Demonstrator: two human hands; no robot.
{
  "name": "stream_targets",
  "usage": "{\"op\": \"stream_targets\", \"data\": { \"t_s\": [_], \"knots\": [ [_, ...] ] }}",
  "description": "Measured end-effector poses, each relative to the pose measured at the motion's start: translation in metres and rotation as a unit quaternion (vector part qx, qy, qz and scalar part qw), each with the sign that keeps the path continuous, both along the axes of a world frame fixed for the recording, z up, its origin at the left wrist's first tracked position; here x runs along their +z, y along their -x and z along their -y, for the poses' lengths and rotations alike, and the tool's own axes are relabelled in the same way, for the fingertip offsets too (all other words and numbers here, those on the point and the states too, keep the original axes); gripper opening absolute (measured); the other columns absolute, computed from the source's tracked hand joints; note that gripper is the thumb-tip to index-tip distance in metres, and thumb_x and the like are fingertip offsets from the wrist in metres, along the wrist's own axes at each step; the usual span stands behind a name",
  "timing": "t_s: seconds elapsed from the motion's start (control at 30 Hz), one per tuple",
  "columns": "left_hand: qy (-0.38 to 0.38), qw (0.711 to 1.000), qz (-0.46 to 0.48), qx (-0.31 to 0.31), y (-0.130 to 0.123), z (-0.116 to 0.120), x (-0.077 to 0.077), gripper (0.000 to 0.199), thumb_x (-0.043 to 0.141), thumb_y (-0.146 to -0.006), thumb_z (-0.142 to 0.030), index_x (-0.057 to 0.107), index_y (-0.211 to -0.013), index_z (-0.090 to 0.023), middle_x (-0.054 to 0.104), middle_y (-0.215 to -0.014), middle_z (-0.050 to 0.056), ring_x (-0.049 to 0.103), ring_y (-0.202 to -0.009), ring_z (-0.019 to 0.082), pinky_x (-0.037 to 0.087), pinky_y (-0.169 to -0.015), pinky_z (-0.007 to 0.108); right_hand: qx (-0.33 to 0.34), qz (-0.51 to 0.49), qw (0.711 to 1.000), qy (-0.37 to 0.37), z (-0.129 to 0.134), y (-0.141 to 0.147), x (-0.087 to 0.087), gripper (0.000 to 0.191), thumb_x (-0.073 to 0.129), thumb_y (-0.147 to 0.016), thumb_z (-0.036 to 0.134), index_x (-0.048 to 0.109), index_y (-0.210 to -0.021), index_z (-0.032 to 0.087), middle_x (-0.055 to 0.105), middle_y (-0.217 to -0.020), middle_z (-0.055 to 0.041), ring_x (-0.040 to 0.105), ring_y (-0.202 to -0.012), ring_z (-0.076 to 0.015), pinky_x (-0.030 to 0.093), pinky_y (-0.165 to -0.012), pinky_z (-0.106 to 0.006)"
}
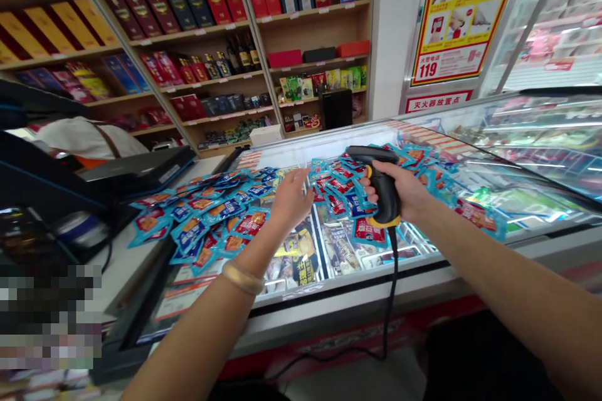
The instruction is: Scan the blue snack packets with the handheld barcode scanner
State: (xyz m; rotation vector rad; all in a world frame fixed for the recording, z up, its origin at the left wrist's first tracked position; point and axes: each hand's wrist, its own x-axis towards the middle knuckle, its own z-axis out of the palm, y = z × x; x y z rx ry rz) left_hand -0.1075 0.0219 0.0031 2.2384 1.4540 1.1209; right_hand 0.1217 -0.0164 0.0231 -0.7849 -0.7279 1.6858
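My right hand (399, 185) grips the handle of a black and yellow barcode scanner (386, 191), whose cord hangs down over the freezer edge. The scanner head is above a heap of small blue-edged snack packets (336, 185), some with red and some with dark blue labels. My left hand (292, 195), with a gold bangle at the wrist, hovers at the gap between this heap and a second heap of like packets (221, 210) on the left. Its fingers are apart and I see nothing in them.
Both heaps lie on the glass top of a chest freezer (329, 291) with packaged goods inside. A counter (120, 263) with a dark device (141, 166) stands at the left. Shelves of boxes and bottles (197, 31) line the back. A person in white (89, 138) is partly visible.
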Motion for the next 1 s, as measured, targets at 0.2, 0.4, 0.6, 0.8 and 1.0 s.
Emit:
{"op": "stream_targets", "data": {
  "t_s": [0.2, 0.4, 0.6, 0.8, 1.0],
  "knots": [
    [0.114, 0.977, -0.006, 0.18, 0.084, 0.012, 0.01, 0.053, 0.083, -0.052, -0.037, 0.068, -0.101, -0.025, 0.064, -0.111, 0.012, 0.046, -0.126, 0.042, 0.029, -0.11, 0.049, 0.113, 0.013, 0.993, 0.03, -0.013, 0.078, -0.002, 0.02, 0.055, -0.089, 0.028, 0.057, -0.073, 0.015, 0.053, -0.06, -0.0019, 0.046, -0.047, -0.0097, 0.042, -0.04, -0.019],
    [0.182, 0.968, -0.045, 0.17, 0.103, 0.024, 0.008, 0.062, 0.086, -0.036, -0.023, 0.067, -0.094, -0.025, 0.068, -0.097, 0.01, 0.049, -0.122, 0.043, 0.032, -0.106, 0.048, 0.171, -0.003, 0.984, 0.055, -0.021, 0.109, -0.017, 0.02, 0.056, -0.089, 0.029, 0.057, -0.074, 0.015, 0.053, -0.059, -0.0013, 0.046, -0.047, -0.0091, 0.041, -0.041, -0.018],
    [0.182, 0.972, 0.097, 0.112, 0.091, 0.025, 0.002, 0.06, 0.078, -0.038, -0.006, 0.069, -0.093, -0.026, 0.066, -0.079, 0.003, 0.052, -0.118, 0.038, 0.035, -0.103, 0.04, 0.161, -0.015, 0.984, 0.075, -0.022, 0.1, -0.029, 0.017, 0.056, -0.087, 0.028, 0.057, -0.076, 0.015, 0.053, -0.062, -0.0017, 0.046, -0.048, -0.0094, 0.042, -0.041, -0.018],
    [0.17, 0.969, 0.149, 0.097, 0.084, 0.024, -0.006, 0.073, 0.082, -0.043, -0.01, 0.066, -0.113, -0.025, 0.063, -0.08, 0.0, 0.06, -0.081, 0.022, 0.046, -0.083, 0.031, 0.163, -0.032, 0.984, 0.067, -0.019, 0.096, -0.028, 0.016, 0.054, -0.086, 0.027, 0.058, -0.076, 0.015, 0.053, -0.061, -0.0022, 0.047, -0.049, -0.0098, 0.042, -0.042, -0.019],
    [0.227, 0.884, 0.404, 0.068, 0.077, 0.019, 0.003, 0.041, 0.07, -0.066, -0.023, 0.064, -0.106, -0.02, 0.063, -0.078, 0.0, 0.056, -0.067, 0.012, 0.049, -0.072, 0.027, 0.165, -0.019, 0.985, 0.056, -0.016, 0.095, -0.028, 0.016, 0.056, -0.085, 0.028, 0.058, -0.075, 0.015, 0.053, -0.063, -0.0021, 0.048, -0.05, -0.0096, 0.042, -0.043, -0.019]
  ]
}}
